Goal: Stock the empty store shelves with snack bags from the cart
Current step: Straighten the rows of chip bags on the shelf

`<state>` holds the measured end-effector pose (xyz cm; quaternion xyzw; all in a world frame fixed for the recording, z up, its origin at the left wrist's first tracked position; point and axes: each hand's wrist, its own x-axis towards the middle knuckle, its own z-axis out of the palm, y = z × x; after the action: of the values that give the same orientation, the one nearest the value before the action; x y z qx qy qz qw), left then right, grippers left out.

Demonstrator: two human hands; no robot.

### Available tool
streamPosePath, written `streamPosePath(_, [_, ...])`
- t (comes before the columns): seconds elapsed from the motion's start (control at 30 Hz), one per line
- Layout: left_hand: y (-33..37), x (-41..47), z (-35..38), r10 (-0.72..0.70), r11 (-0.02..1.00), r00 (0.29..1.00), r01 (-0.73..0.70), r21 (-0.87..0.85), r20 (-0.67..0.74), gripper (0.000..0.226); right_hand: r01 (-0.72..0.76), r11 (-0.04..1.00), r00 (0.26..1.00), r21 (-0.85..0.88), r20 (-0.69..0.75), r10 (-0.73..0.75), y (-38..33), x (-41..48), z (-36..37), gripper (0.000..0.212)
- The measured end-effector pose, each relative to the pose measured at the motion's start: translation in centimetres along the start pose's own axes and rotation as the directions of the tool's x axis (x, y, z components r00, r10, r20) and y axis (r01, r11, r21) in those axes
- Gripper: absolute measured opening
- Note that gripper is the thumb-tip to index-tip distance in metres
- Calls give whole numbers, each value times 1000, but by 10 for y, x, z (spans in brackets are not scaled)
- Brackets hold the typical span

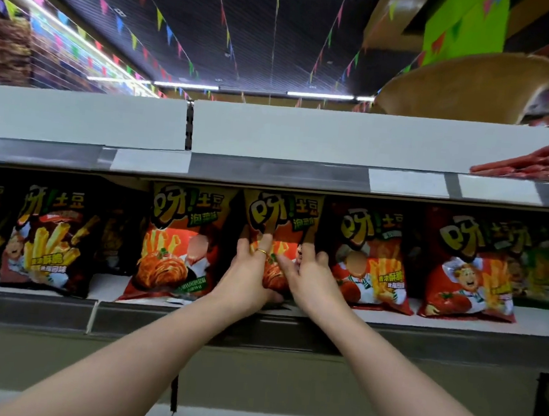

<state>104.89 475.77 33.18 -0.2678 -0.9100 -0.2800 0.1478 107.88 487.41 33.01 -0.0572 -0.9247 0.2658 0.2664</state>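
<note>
An orange snack bag (282, 218) stands upright on the middle shelf (438, 321), straight ahead of me. My left hand (250, 271) grips its lower left side, fingers curled over the front and thumb under the bottom edge. My right hand (307, 272) grips its lower right side. A matching orange bag (181, 243) stands just to the left. Two red bags, one (371, 258) close on the right and another (471, 272) further right, stand in the same row. The cart is out of view.
Dark brown bags (51, 233) fill the row's left end. The top shelf (269, 171) above holds only red sausage packs (533, 162) at far right. Its front rail overhangs the bags' tops. A straw hat (466, 88) hangs at upper right.
</note>
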Motion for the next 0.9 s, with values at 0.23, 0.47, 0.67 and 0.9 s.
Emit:
streamPosePath(0.23, [-15,6,2,38,999,999,-38,-1,-7,99,-48,998,999,-33,-22,47,-7,4,7,56])
streamPosePath(0.47, [-15,-2,-4,103,995,993,-104,-13,-54,114,4,999,953,44,-302,9,-3,-5,-14,56])
streamPosePath(0.67, [6,-5,-5,247,946,952,-198,256,-179,88,-81,890,930,-449,-356,-95,14,8,-38,51])
streamPosePath(0.9, [31,14,5,193,906,965,-107,409,-176,62,-66,740,984,-669,-166,-62,52,37,-44,82])
